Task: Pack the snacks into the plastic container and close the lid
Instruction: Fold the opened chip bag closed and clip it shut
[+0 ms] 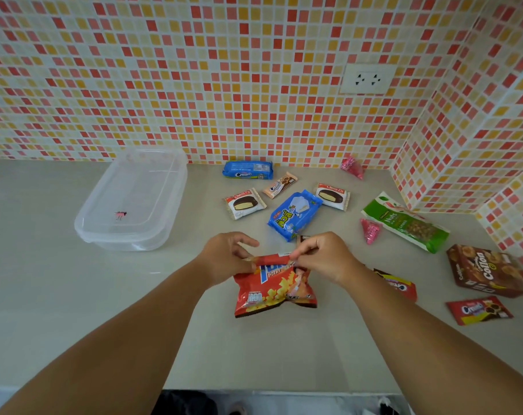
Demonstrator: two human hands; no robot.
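A red potato-snack bag (276, 290) lies on the counter in front of me. My left hand (227, 259) and my right hand (323, 259) both pinch its folded top edge. The clear plastic container (131, 202), lid on, stands at the back left, apart from the hands. Other snacks lie scattered behind and to the right: two Choco Pie packs (244, 203) (333, 195), a blue wafer pack (294, 214), a blue cookie pack (248, 169), a small beige cookie pack (279, 184), a green nuts bag (404, 223) and a brown Collon box (487, 271).
Two pink cone-shaped candies (352, 166) (370, 231) lie at the right. Red cookie packs (478, 310) (399, 284) sit near my right forearm. A tiled wall with a socket (366, 79) backs the counter, and a tiled corner juts in at the right. The counter's front edge (281, 390) is just below my arms.
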